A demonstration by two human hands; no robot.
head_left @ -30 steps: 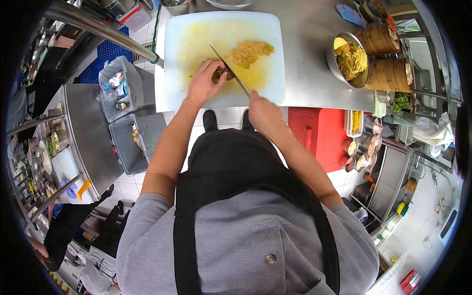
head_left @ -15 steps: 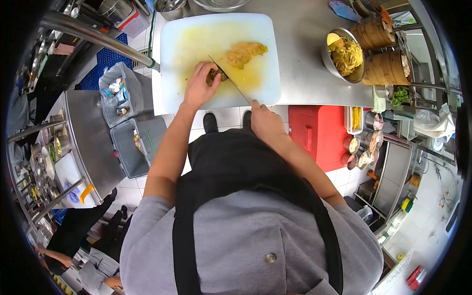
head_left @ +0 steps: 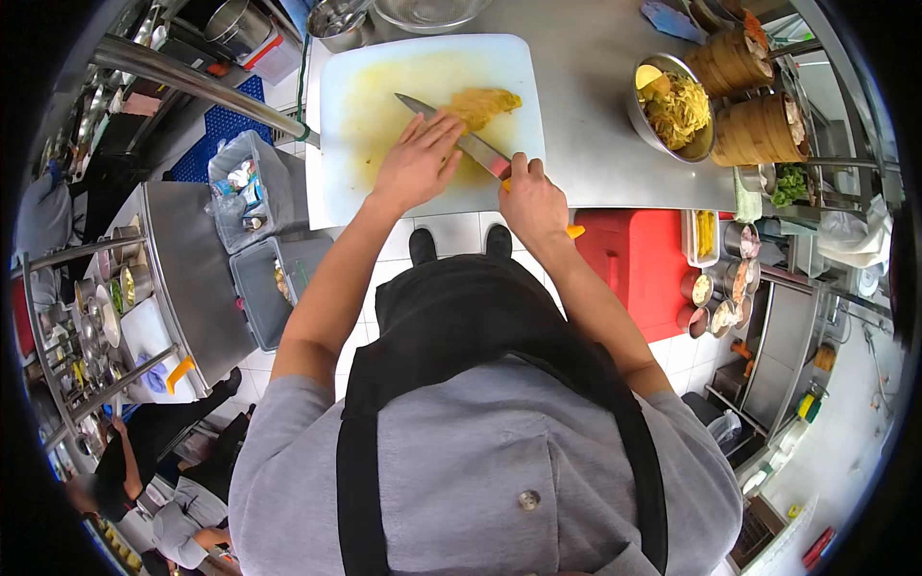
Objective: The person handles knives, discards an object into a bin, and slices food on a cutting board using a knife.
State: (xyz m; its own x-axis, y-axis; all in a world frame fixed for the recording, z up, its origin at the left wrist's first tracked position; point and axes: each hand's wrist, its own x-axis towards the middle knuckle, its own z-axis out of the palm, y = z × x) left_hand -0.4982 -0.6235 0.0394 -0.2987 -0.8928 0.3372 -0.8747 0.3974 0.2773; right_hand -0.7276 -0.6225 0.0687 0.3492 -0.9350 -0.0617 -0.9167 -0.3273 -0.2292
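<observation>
Yellowish food (head_left: 488,106) on our board (head_left: 514,67) looks sliced, right hand (head_left: 534,196) clamped on the knife (head_left: 485,156), left hand (head_left: 420,165) spread over it, but can't tell if any's uncut.

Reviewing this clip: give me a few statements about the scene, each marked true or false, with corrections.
1. The right hand holds the knife by its handle. True.
2. The left hand hangs away from the cutting board. False: the left hand is over the cutting board, its fingers across the blade.
3. A metal bowl of yellow shreds stands right of the board. True.
4. The cutting board is black. False: it is white, stained yellow.
</observation>
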